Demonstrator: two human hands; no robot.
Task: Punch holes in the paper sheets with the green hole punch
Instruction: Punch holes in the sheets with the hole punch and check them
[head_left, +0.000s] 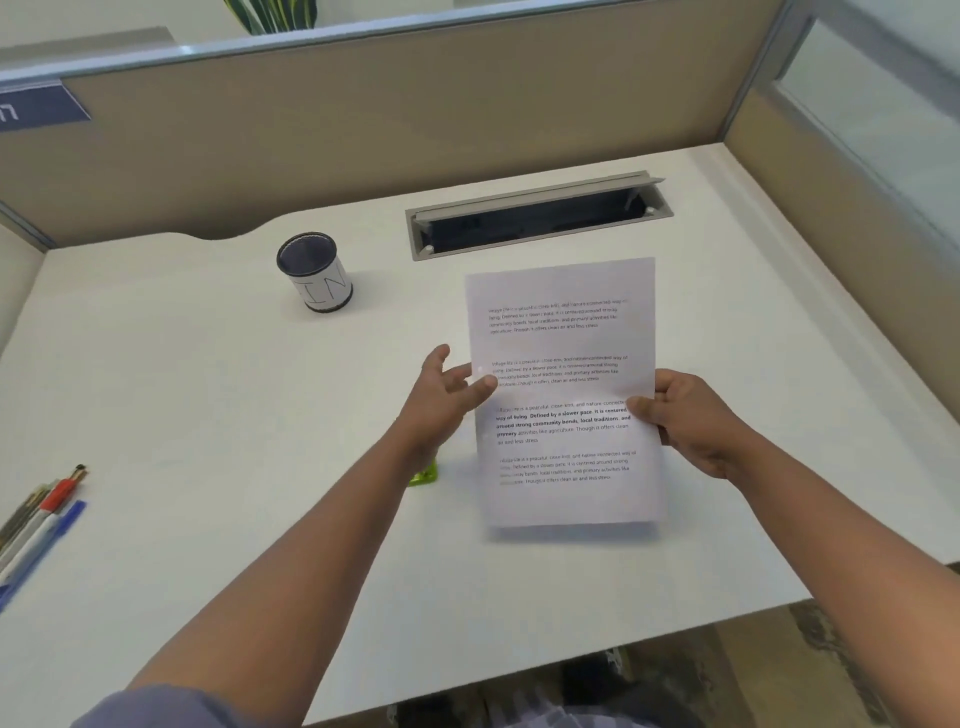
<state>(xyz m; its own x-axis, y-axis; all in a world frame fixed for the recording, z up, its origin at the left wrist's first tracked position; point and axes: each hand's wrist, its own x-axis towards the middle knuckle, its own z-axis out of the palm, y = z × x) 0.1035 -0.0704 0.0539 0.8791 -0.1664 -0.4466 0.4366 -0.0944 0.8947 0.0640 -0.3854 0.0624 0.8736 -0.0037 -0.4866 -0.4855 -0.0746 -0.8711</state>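
1. The paper sheets are up off the white desk, held right of centre with the printed face toward the camera. The long axis runs near to far and the top of the text points to the far side, toward the cable tray.
2. The right hand holds the right edge at about mid-height: thumb on the printed face, fingers curled behind. That's a firm pinch, and it carries the stack.
3. The left hand comes in at the left edge with fingers spread and fairly straight, the fingertips just touching the margin. It steadies rather than grips.
4. Small pale dots seem to sit along the left margin. They may be holes, but the blur makes it too hard to call.
5. The green hole punch is on the desk just left of the sheets' near corner, mostly hidden under the left forearm. Only a green sliver shows, so I can't tell which way its slot faces.
6. My read is that the sheets are being squared or checked between punches. The next move would call for lowering the left edge into the punch's slot, keeping the stack flush, then pressing down.
7. Further out, a black-rimmed pen cup stands at the far left, well apart. A cluster of pens lies at the near-left edge.
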